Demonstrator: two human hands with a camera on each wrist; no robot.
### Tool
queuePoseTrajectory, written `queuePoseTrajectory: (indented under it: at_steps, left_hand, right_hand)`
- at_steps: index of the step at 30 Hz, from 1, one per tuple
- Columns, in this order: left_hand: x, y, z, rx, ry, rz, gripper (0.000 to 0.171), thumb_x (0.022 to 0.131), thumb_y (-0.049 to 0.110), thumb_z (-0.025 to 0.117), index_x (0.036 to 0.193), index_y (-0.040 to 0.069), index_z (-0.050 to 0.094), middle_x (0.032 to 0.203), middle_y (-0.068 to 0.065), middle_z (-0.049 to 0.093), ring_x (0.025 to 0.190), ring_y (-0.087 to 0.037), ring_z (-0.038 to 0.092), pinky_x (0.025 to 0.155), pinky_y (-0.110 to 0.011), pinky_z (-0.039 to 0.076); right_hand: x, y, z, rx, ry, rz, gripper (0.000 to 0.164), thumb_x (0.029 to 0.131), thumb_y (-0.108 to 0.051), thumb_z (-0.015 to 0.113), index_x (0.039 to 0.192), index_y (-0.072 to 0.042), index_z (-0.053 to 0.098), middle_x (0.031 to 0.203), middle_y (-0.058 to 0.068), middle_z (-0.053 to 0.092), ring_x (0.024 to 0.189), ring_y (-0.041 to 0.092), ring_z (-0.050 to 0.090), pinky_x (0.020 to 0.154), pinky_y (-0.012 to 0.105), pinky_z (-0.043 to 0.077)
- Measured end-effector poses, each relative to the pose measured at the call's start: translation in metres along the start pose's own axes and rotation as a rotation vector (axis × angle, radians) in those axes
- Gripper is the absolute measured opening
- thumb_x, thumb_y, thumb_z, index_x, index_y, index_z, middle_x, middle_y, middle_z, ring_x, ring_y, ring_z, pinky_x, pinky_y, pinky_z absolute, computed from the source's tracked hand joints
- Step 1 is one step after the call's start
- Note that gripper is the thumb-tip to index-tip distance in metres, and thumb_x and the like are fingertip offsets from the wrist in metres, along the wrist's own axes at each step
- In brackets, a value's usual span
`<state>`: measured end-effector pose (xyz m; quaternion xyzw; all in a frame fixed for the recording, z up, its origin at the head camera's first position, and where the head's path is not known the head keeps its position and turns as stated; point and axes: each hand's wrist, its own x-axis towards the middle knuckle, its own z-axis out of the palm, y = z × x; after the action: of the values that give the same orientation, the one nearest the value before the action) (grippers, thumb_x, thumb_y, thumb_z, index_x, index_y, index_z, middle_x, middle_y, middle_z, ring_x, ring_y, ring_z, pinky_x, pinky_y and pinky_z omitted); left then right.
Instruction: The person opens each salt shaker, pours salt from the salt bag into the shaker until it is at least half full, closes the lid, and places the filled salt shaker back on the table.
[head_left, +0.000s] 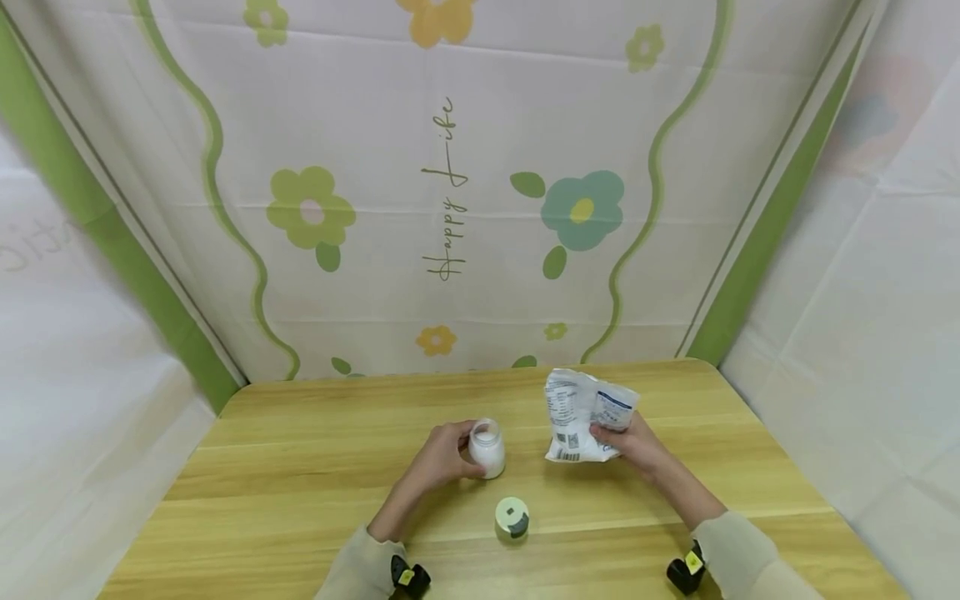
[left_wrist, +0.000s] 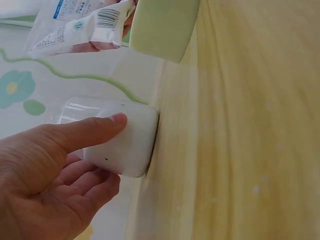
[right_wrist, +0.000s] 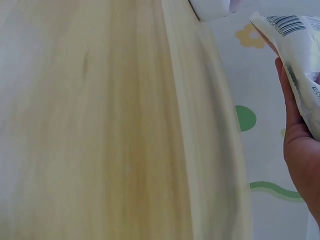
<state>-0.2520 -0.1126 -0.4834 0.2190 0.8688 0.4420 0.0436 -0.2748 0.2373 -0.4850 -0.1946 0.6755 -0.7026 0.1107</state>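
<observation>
My left hand (head_left: 446,454) holds a small clear glass jar (head_left: 489,454) filled with white stuff, its round mouth uncovered. In the left wrist view, the thumb lies along the near side of the jar (left_wrist: 132,140) and the other fingers curl behind it; its base is at the wood. To the right, my right hand (head_left: 633,442) grips a white printed plastic bag (head_left: 573,421), thumb on the front face, held above the table. Barcodes and small print show on the bag (right_wrist: 295,42). A pale green round lid (head_left: 512,512) with a grey patch sits in front of the jar.
The wooden table (head_left: 300,467) ends at a printed fabric backdrop (head_left: 375,167) with flowers and lettering. White fabric walls (head_left: 862,333) stand at both sides. A few white specks (left_wrist: 256,189) dot the wood in the left wrist view.
</observation>
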Motion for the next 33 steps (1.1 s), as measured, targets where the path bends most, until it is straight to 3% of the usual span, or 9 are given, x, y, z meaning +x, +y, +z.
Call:
queuePoseTrajectory:
  at_steps: [9,12,16,19,21,24,27,29,33]
  left_hand:
    - [0.002,-0.003,0.000,-0.007,-0.017,0.017,0.070,0.075,0.012,0.088,0.136,-0.004,0.056,0.134,-0.022,0.062,0.123,-0.035,0.061,0.102,-0.043,0.052]
    - [0.001,-0.002,0.000,-0.010,-0.008,0.012,0.070,0.075,0.016,0.088,0.135,-0.004,0.056,0.132,-0.021,0.063,0.122,-0.034,0.062,0.101,-0.043,0.053]
    - [0.001,0.000,0.001,-0.013,0.001,0.003,0.069,0.076,0.016,0.088,0.134,-0.005,0.057,0.129,-0.021,0.065,0.119,-0.034,0.064,0.099,-0.044,0.053]
    - [0.001,0.000,0.002,-0.008,0.005,-0.002,0.067,0.076,0.015,0.087,0.133,-0.004,0.058,0.128,-0.021,0.065,0.117,-0.034,0.065,0.098,-0.044,0.054]
    - [0.001,0.001,0.003,-0.008,0.006,-0.007,0.067,0.076,0.015,0.087,0.133,-0.005,0.058,0.128,-0.022,0.066,0.117,-0.034,0.065,0.098,-0.044,0.054]
    - [0.001,0.001,0.003,-0.014,0.007,-0.013,0.067,0.076,0.015,0.088,0.133,-0.005,0.059,0.128,-0.022,0.066,0.117,-0.034,0.065,0.098,-0.044,0.054]
    - [0.001,0.000,0.004,-0.018,0.012,-0.019,0.067,0.076,0.016,0.088,0.132,-0.004,0.059,0.128,-0.021,0.066,0.116,-0.034,0.065,0.098,-0.044,0.054]
    - [0.001,0.000,0.004,-0.015,0.015,-0.018,0.067,0.076,0.017,0.088,0.133,-0.004,0.059,0.128,-0.021,0.066,0.117,-0.033,0.065,0.098,-0.043,0.054]
    - [0.000,-0.001,0.003,-0.017,0.019,-0.011,0.067,0.076,0.016,0.088,0.133,-0.004,0.059,0.128,-0.021,0.065,0.117,-0.033,0.065,0.098,-0.043,0.054]
  right_hand:
    - [0.001,0.004,-0.009,-0.007,0.002,-0.012,0.047,0.093,0.003,0.061,0.124,-0.032,0.055,0.113,-0.015,0.068,0.100,0.009,0.069,0.082,0.029,0.059]
    - [0.002,0.006,-0.010,-0.050,0.016,0.009,0.045,0.092,0.000,0.064,0.131,-0.021,0.054,0.114,-0.015,0.067,0.100,0.008,0.068,0.084,0.028,0.058]
    - [0.004,0.008,-0.011,-0.142,0.017,0.038,0.055,0.091,-0.005,0.068,0.140,0.007,0.044,0.119,-0.006,0.066,0.102,0.008,0.066,0.087,0.025,0.056]
    - [0.006,0.010,-0.012,-0.223,-0.002,0.042,0.055,0.091,-0.005,0.068,0.136,0.016,0.044,0.118,0.004,0.068,0.098,0.007,0.067,0.086,0.024,0.056]
    - [0.008,0.011,-0.014,-0.299,-0.016,0.017,0.046,0.090,-0.004,0.069,0.128,0.016,0.053,0.113,0.006,0.071,0.094,0.005,0.065,0.085,0.023,0.055]
    - [0.010,0.013,-0.016,-0.409,-0.045,-0.059,0.030,0.089,-0.002,0.070,0.116,0.011,0.063,0.105,-0.002,0.073,0.090,0.005,0.064,0.083,0.022,0.053]
    - [0.011,0.012,-0.018,-0.474,-0.065,-0.108,0.025,0.088,-0.003,0.072,0.111,0.007,0.067,0.101,-0.007,0.073,0.090,0.008,0.064,0.083,0.020,0.052]
    - [0.011,0.012,-0.019,-0.469,-0.068,-0.092,0.027,0.088,-0.005,0.073,0.113,0.006,0.067,0.105,-0.002,0.074,0.094,0.009,0.065,0.085,0.020,0.052]
    - [0.007,0.010,-0.021,-0.442,-0.044,-0.011,0.041,0.089,-0.009,0.074,0.122,0.011,0.060,0.116,0.023,0.069,0.096,0.006,0.065,0.086,0.019,0.052]
